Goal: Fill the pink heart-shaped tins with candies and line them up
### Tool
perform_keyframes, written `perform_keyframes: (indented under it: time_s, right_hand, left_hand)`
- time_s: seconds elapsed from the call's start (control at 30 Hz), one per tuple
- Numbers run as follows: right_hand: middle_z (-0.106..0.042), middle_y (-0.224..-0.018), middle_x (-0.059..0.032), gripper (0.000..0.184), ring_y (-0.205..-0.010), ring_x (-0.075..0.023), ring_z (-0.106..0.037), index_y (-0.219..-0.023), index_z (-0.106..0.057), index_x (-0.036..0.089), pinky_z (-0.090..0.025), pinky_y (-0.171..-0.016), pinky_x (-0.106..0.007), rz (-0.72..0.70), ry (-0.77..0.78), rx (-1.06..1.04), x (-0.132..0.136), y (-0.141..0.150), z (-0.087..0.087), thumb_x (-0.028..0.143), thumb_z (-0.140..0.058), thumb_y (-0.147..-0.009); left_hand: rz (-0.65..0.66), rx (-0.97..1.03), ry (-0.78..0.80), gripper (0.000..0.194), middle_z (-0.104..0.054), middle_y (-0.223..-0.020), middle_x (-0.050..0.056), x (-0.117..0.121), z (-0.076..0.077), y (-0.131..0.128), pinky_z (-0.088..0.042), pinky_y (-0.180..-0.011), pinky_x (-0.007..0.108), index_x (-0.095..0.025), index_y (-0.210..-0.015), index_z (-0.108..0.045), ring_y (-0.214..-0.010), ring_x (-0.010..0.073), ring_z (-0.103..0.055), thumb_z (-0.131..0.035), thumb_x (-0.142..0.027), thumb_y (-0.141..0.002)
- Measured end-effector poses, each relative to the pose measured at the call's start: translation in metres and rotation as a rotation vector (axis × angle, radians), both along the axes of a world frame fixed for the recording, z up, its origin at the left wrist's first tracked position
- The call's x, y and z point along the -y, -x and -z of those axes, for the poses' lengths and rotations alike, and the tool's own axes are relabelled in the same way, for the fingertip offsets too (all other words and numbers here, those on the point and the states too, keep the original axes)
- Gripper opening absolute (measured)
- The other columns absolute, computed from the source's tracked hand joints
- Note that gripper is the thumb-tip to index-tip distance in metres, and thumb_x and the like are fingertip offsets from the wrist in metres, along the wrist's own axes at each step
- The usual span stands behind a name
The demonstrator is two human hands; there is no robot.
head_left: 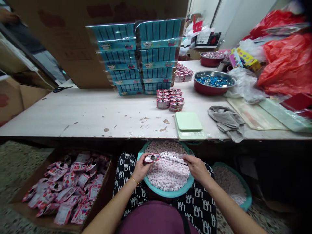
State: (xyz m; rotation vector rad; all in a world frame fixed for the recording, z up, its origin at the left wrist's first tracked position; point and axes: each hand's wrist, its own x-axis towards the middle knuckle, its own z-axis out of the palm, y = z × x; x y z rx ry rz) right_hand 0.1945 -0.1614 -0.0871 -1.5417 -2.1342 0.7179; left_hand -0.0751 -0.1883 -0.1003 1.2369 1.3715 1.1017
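My left hand (pixel 140 169) is closed around a small oval red-and-silver container (pixel 151 158), its dark opening facing up. The container is over the left part of a teal tub (pixel 168 194) full of small white and pale pink pellets (pixel 165 178). On the tub's right side, my right hand (pixel 198 167) pinches the end of a long, thin, dark-edged scoop (pixel 174 160). White pellets lie along the scoop, and its far end points at the container. The tub rests between my knees, below the table edge.
An open carton (pixel 97 198) of printed containers stands at lower left, another pellet tub (pixel 248 195) at lower right. On the table (pixel 102 113) are stacked containers (pixel 170 99), a pale green scale (pixel 188 122), a grey cloth (pixel 226 120), and a bowl (pixel 212 89) of blue discs.
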Motion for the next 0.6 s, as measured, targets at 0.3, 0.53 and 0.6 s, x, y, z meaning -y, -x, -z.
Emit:
perform_keyframes:
  time_s: [0.3, 0.53, 0.6]
  right_hand:
    - [-0.059, -0.073, -0.0028, 0.027, -0.074, -0.0140, -0.053, -0.079, -0.059, 0.021, -0.032, -0.061, -0.024, -0.250, -0.101, 0.671, -0.007, 0.037, -0.084, 0.004, -0.039, -0.071]
    - [-0.060, -0.078, -0.0038, 0.027, -0.075, -0.0136, -0.051, -0.080, -0.059, 0.019, -0.030, -0.063, -0.025, -0.300, -0.093, 0.673, -0.013, 0.042, -0.084, 0.003, -0.038, -0.071]
    - [-0.060, -0.080, -0.0018, 0.032, -0.078, -0.0130, -0.051, -0.086, -0.059, 0.022, -0.031, -0.063, -0.024, -0.268, -0.070, 0.627, -0.013, 0.037, -0.079, 0.004, -0.038, -0.071]
  left_hand:
    - [0.078, -0.063, -0.067, 0.036, -0.057, -0.100, 0.004, -0.003, 0.012, -0.021, -0.038, -0.087, 0.033, -0.020, -0.101, -0.054, -0.096, 0.0198, -0.052, -0.060, -0.020, -0.066]
    - [0.059, -0.062, -0.058, 0.036, -0.057, -0.101, 0.005, -0.002, 0.012, -0.019, -0.037, -0.089, 0.034, -0.021, -0.102, -0.054, -0.097, 0.0205, -0.051, -0.060, -0.021, -0.066]
    - [0.055, -0.069, -0.057, 0.036, -0.057, -0.101, 0.005, -0.002, 0.009, -0.016, -0.037, -0.089, 0.034, -0.020, -0.102, -0.054, -0.097, 0.0203, -0.051, -0.059, -0.022, -0.067]
